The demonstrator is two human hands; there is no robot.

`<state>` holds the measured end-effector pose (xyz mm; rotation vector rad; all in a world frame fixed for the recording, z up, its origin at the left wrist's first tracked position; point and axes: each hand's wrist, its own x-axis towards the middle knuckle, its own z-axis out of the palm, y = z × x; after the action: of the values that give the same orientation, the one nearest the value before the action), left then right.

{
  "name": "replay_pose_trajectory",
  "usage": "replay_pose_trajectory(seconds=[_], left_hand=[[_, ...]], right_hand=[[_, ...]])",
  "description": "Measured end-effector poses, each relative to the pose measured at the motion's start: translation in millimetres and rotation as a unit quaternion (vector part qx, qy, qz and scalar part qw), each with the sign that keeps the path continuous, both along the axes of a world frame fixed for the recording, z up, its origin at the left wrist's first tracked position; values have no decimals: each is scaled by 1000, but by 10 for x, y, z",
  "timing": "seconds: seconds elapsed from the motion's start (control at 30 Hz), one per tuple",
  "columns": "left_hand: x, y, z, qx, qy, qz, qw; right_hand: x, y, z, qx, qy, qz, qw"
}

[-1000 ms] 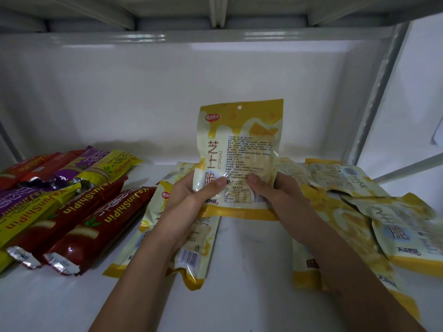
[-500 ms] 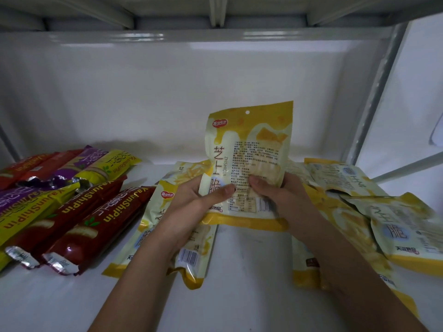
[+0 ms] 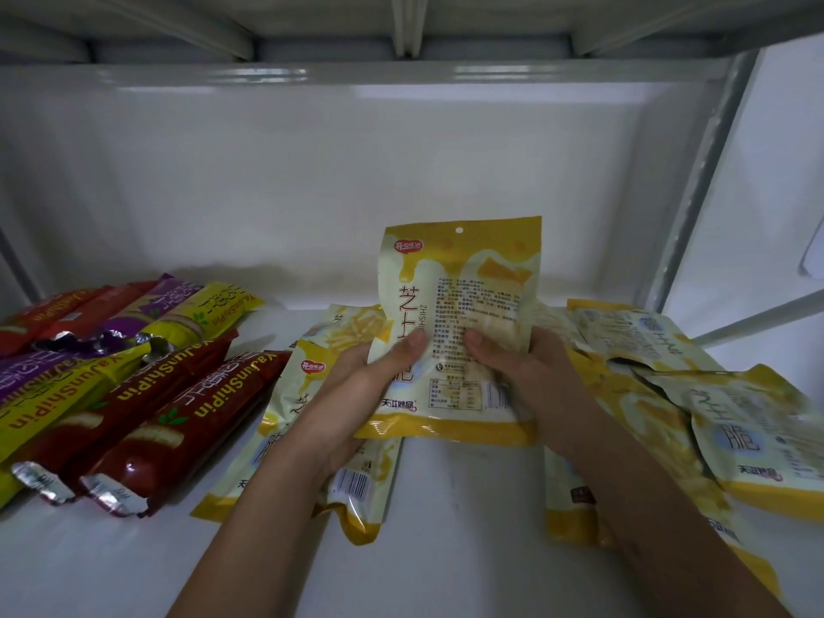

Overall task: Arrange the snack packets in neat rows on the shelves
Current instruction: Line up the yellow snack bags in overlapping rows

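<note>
left hand (image 3: 356, 385) clamped on left edge of upright yellow packet (image 3: 459, 332), thumb across its front. right hand (image 3: 530, 376) grips right edge, thumb on front. packet held over white shelf (image 3: 446, 550), mid-shelf. far left: red bars (image 3: 147, 421) in slanted pile. under left hand: flat packet (image 3: 290, 443). right: loose yellow pile (image 3: 731, 417), overlapping.

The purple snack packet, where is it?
In the head view, the purple snack packet lies at the shelf's back left, between a red packet and a yellow packet.
</note>
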<state>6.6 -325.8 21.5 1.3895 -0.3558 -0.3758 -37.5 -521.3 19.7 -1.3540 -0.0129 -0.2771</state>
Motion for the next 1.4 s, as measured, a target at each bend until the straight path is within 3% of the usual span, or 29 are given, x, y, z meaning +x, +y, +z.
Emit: replay_pose_trajectory(seconds=[0.5,0.73,1.03,1.17,1.4], left_hand=[[-8,3,12,-42,-4,24,999],[-32,2,26,-25,-32,33,999],[39,-29,-43,-28,-48,78,995],[39,-45,-50,-27,-53,94,994],[11,-21,-27,-63,-88,113,988]], right_hand=[[-19,14,14,-26,-34,-26,999],[12,25,11,26,-49,-42,998],[40,14,-2,53,-11,-62,997],[67,7,-44,20,-17,-102,994],[25,23,14,66,-8,-52,996]])
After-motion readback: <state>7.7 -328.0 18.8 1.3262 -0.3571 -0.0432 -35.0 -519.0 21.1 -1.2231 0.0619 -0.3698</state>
